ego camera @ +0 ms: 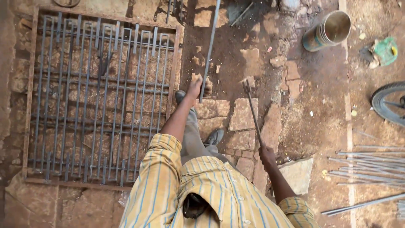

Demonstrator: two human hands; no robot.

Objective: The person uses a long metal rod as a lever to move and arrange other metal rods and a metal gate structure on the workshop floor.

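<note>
My left hand (193, 89) grips the near end of a long thin metal rod (209, 48) that stretches away across the dirt. My right hand (266, 154) holds the handle of a slim metal tool (252, 110) whose forked head points away from me. A large rusty metal grille (101, 97) with many vertical bars lies flat on the ground to the left of my left arm. My yellow striped shirt and my two dark shoes show below.
A metal can (327, 31) lies on its side at the upper right beside a green scrap (385, 50). A bicycle tyre (388, 103) enters at the right edge. Several loose metal rods (367, 166) lie at the lower right. Stone slabs (244, 114) pave the dirt.
</note>
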